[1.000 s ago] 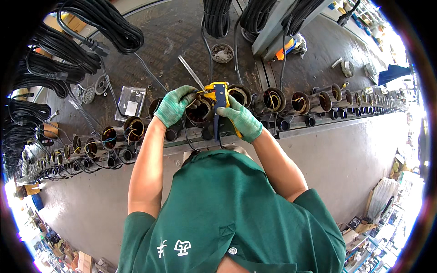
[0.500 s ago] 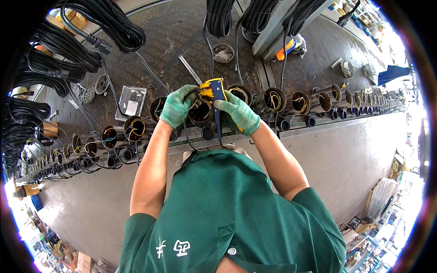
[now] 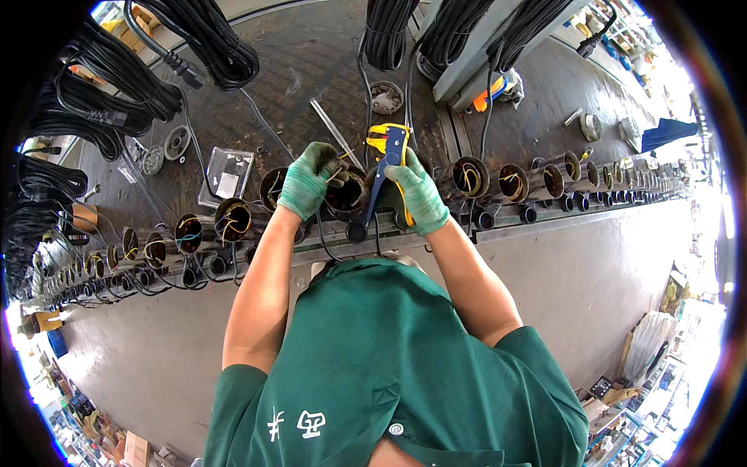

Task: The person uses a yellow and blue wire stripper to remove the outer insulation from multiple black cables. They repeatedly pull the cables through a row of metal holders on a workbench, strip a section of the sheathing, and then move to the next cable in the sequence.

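Observation:
In a green knitted glove, my left hand pinches a thin wire above the open mouth of a metal tube. My right hand, gloved alike, is closed round the handles of a blue and yellow wire stripper. The stripper stands upright, its yellow jaws pointing to the far side and left, a short gap from my left fingertips. What is inside the tube is dark and partly covered by the left fingers.
A long row of similar tubes with coloured wires, such as one tube, runs along the bench edge. Coiled black cables hang at the far side. A metal rod, a round cover and a clear plastic box lie on the bench.
The wire stripper has moved right, away from my left fingertips, where its jaws were before. My left hand stays over the same tube, and the wire at its fingers now shows.

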A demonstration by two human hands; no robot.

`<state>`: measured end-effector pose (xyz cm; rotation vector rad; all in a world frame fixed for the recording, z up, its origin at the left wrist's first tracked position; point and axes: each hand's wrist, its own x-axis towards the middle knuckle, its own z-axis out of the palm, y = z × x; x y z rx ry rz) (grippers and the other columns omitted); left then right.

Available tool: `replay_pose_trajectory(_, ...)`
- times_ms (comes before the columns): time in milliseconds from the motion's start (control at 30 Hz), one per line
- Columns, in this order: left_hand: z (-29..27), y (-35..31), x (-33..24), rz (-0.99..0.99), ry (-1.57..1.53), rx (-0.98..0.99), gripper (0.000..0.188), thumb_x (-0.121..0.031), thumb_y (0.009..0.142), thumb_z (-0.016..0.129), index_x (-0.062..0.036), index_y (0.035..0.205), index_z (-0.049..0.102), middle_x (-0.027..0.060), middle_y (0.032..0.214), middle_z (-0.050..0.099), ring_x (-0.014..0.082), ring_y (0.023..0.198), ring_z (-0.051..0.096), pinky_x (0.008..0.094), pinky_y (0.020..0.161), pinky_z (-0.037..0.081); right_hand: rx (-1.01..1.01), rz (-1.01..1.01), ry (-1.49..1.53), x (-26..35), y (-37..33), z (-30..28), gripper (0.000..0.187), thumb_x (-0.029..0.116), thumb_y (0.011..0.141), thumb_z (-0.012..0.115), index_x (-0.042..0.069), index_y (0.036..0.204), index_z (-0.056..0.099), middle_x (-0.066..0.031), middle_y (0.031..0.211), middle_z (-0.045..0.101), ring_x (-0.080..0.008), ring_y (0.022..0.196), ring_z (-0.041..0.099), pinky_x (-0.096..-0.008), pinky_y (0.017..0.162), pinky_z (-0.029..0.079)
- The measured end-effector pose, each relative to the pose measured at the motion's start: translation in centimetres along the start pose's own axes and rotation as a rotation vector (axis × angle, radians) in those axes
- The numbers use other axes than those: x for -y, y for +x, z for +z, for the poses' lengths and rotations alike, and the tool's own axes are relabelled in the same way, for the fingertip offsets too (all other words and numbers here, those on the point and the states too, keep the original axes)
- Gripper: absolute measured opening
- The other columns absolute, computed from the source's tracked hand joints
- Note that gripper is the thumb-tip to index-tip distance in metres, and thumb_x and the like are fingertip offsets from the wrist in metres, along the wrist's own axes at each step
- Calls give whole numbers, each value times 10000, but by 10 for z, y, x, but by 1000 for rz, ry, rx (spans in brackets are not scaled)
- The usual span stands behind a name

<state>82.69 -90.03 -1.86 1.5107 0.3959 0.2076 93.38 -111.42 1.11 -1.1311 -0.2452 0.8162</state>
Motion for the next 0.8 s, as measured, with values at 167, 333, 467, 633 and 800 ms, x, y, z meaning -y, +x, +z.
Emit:
replay_pose_trajectory(167,-3,0,-5,-42,-55,28,161,-48,1066,614,-14,1215,566,137,1111,730,197,928,736,320,786,618,199,91,-102,31,-15,13,532,155,972,677,64,1465,497,-33,1188,622,-162,1051,639,-351,1007,518)
replay_pose_trajectory(333,-1,-1,-8,-45,-108,35,184,-8,1060,601,14,1240,567,124,1094,715,174,913,727,308,779,626,203,73,-171,14,-6,12,545,109,974,683,85,1485,496,-3,1192,609,-119,1094,581,-319,1024,487)
replay_pose_trajectory(467,-2,0,-7,-54,-92,36,184,-4,1064,590,22,1244,568,139,1117,723,175,919,727,306,792,624,197,39,-180,12,-2,13,509,98,976,686,93,1455,513,7,1186,605,-112,1089,569,-303,1026,480)
replay_pose_trajectory(633,-1,-2,-12,-46,-114,47,189,-8,1071,576,26,1257,574,142,1095,740,181,947,727,304,801,620,238,92,-164,19,1,13,474,114,980,689,89,1423,522,1,1188,603,-114,1085,572,-296,1023,481)
replay_pose_trajectory(800,-6,-1,-3,18,9,37,196,-26,1077,576,17,1268,577,129,1093,749,199,970,727,312,827,617,229,134,-234,11,10,16,507,176,968,717,74,1422,516,-17,1198,602,-123,1120,565,-305,1059,458)
